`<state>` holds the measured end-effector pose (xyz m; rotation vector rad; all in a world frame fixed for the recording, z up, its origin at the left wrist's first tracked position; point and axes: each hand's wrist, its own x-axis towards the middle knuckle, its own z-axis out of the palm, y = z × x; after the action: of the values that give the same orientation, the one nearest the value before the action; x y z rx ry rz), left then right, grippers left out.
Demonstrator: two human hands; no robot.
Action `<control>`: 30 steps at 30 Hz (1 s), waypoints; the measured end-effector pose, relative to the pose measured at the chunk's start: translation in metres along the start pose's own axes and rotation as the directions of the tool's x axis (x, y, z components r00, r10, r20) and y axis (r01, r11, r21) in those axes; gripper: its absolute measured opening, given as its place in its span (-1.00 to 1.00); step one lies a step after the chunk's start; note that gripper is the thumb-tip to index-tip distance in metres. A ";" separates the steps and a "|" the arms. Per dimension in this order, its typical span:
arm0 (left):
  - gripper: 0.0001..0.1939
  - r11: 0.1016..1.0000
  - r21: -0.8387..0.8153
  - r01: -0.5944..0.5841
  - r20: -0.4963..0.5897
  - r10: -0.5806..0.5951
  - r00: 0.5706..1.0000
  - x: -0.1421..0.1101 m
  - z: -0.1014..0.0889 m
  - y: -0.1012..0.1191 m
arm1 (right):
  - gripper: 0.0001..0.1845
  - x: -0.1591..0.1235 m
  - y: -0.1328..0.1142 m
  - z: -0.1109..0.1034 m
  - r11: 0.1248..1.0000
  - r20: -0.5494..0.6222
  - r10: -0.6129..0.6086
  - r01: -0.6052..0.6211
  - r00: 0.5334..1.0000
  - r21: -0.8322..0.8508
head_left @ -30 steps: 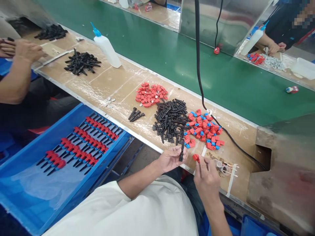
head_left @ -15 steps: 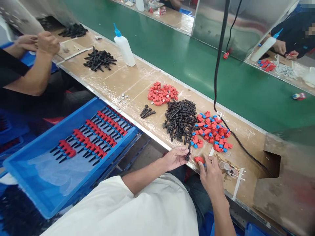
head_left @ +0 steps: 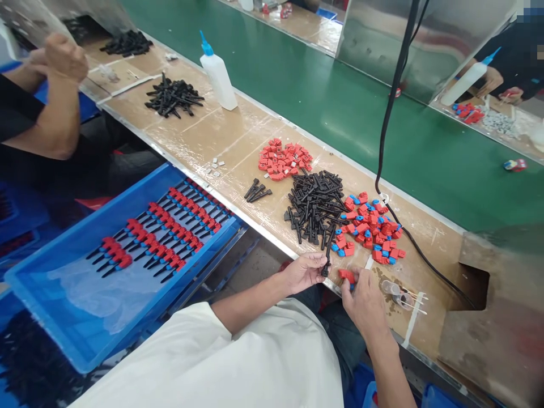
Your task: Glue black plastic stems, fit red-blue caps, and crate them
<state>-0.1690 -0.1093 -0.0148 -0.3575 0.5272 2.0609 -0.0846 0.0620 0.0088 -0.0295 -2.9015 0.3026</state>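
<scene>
Between the thumb and fingers of my left hand (head_left: 306,272) is a black plastic stick (head_left: 327,262) with a wider lower end, held roughly upright at the table's front edge. My right hand (head_left: 364,296) pinches a red and blue plastic piece (head_left: 347,276) a little to the right, apart from the stick. Just beyond the hands lie a heap of black sticks (head_left: 314,204) and a heap of red and blue pieces (head_left: 374,226). A pile of red pieces (head_left: 284,158) is farther back.
A blue tray (head_left: 51,334) at left holds rows of joined red, blue and black parts. Small cups (head_left: 396,292) with cotton swabs stand at right. A black cable (head_left: 382,141) hangs over the table. A white bottle (head_left: 220,79) stands behind; a co-worker's arm (head_left: 62,107) is at far left.
The view has shifted slightly. Both hands keep their holds, with the red and blue piece tilted a little differently. The co-worker's hands at left have moved left and up.
</scene>
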 end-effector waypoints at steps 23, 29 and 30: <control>-0.69 1.000 0.011 -0.010 0.044 0.009 0.999 -0.001 -0.004 0.007 | -0.80 0.034 0.014 -0.024 0.859 0.392 -0.370 0.471 0.842 -0.201; -0.66 1.000 0.011 0.013 0.062 -0.014 0.998 0.000 -0.004 0.008 | -0.70 0.031 0.018 -0.016 0.918 0.346 -0.306 0.371 0.887 -0.140; -0.66 1.000 0.014 0.015 0.063 -0.016 0.998 0.000 -0.004 0.008 | -0.66 0.031 0.018 -0.017 0.925 0.355 -0.307 0.365 0.883 -0.107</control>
<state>-0.1758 -0.1148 -0.0164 -0.2871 0.4986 2.0454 -0.1112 0.0845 0.0283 0.5482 -3.1767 -0.0097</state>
